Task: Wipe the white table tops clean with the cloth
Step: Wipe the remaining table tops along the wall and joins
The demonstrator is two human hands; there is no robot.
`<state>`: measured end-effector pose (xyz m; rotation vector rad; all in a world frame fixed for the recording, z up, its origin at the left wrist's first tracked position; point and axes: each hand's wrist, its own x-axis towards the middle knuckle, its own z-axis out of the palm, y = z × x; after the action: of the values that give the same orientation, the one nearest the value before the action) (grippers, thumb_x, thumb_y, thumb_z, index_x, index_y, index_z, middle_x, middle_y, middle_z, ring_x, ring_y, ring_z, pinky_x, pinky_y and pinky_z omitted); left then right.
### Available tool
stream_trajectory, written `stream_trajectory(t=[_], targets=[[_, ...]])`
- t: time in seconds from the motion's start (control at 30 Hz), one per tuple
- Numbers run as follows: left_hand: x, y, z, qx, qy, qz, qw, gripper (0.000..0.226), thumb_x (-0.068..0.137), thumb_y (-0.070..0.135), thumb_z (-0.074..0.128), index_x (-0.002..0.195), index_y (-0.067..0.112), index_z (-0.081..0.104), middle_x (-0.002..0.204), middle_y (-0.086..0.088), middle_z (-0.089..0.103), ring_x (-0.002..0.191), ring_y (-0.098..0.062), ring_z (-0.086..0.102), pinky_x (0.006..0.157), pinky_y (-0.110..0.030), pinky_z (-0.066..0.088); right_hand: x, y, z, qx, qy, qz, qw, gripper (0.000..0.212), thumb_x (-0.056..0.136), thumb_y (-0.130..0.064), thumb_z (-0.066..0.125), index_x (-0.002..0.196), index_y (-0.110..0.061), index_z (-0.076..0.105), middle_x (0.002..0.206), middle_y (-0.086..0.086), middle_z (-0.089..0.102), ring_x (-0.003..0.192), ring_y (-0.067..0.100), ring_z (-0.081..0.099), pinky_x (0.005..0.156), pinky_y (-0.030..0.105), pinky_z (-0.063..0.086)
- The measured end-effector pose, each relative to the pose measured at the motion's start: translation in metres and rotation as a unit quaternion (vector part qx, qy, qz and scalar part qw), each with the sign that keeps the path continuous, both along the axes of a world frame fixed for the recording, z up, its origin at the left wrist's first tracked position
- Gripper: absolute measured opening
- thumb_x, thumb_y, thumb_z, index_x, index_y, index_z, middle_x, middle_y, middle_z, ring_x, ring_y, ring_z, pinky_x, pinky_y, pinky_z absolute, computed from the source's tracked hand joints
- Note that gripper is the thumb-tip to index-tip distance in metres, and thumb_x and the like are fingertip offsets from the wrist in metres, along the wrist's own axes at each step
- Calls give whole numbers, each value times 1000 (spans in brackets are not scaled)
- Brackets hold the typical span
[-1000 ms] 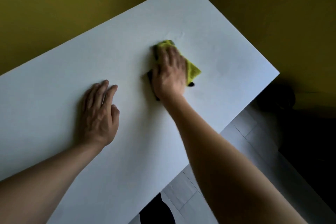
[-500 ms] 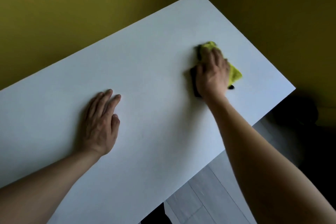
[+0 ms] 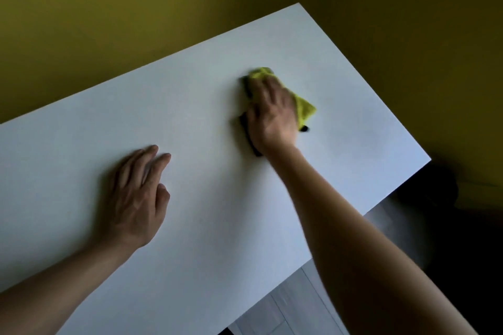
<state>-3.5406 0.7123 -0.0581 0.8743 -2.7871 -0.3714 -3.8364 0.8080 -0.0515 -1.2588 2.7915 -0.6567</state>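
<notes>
— Where is the cloth (image 3: 304, 109)?

— On the white table top (image 3: 217, 226), toward its far right part, nearer the back edge than the front one. It is yellow-green, with a dark edge or underside showing at the left of the hand and at a small corner on the right. Most of it is hidden under the right hand (image 3: 272, 117).

— What is that hand doing with it?

— It lies flat on top of the cloth, palm down, fingers stretched forward and pressing it against the surface. The fingers look straight, not curled round the fabric. The hand and cloth are a little blurred, so I cannot make out the fingertips clearly.

— And the other hand?

— The left hand (image 3: 136, 198) rests on the table top, well apart from the cloth, closer to the near side and to the left. Its palm is down, its fingers are extended and lightly spread, and it holds nothing.

— What surrounds the table?

— A mustard-yellow wall (image 3: 136, 8) runs behind its back edge and also stands at the right. Past the table's right side there is pale grey plank flooring (image 3: 285, 313), and beyond that a dark, shadowed area (image 3: 449, 226) in which I cannot tell any objects apart.
</notes>
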Motion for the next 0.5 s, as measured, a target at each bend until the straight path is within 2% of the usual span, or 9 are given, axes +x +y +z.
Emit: stream_trajectory(t=[0.1, 0.2, 0.27, 0.37, 0.43, 0.5], targets=[[-16, -1, 4, 1, 8, 31, 999, 52, 89, 24, 41, 133, 5, 62, 145, -21, 53, 125, -48, 55, 101, -57, 41, 36, -43, 0, 5, -10, 178, 984, 65, 92, -46, 36, 151, -19, 46, 157, 12, 42, 147, 31, 35, 122, 45, 23], [-51, -4, 6, 6, 20, 40, 999, 51, 87, 24, 44, 131, 5, 60, 145, -21, 52, 121, -48, 55, 98, -56, 40, 35, -44, -2, 20, -2, 224, 974, 63, 96, -45, 31, 153, -21, 42, 160, 7, 38, 150, 26, 30, 124, 45, 20], [-79, -8, 6, 13, 21, 40, 999, 54, 87, 26, 44, 136, 8, 58, 151, -20, 49, 124, -47, 52, 100, -55, 40, 15, -34, -4, 6, -12, 172, 985, 64, 94, -45, 35, 152, -21, 43, 158, 8, 40, 148, 27, 32, 123, 45, 20], [-119, -22, 5, 20, 14, 17, 1000, 60, 89, 30, 42, 146, 12, 53, 159, -17, 43, 136, -44, 46, 109, -55, 37, -34, -15, -6, -1, -18, -21, 1000, 64, 91, -42, 40, 152, -23, 43, 158, 8, 40, 148, 29, 32, 122, 44, 18], [-144, -36, 4, 19, 7, -9, 1000, 62, 92, 31, 41, 150, 13, 50, 161, -17, 41, 142, -43, 41, 116, -56, 33, -78, 3, -6, 19, -16, -137, 990, 64, 91, -40, 41, 153, -23, 41, 160, 7, 36, 149, 28, 29, 123, 44, 17], [-159, -50, 2, 16, -4, -15, 1000, 61, 93, 31, 41, 151, 12, 50, 162, -18, 41, 146, -43, 38, 119, -56, 29, -120, 18, -6, 32, -8, -211, 977, 62, 94, -35, 42, 153, -19, 38, 161, 8, 35, 150, 27, 27, 124, 42, 16]])
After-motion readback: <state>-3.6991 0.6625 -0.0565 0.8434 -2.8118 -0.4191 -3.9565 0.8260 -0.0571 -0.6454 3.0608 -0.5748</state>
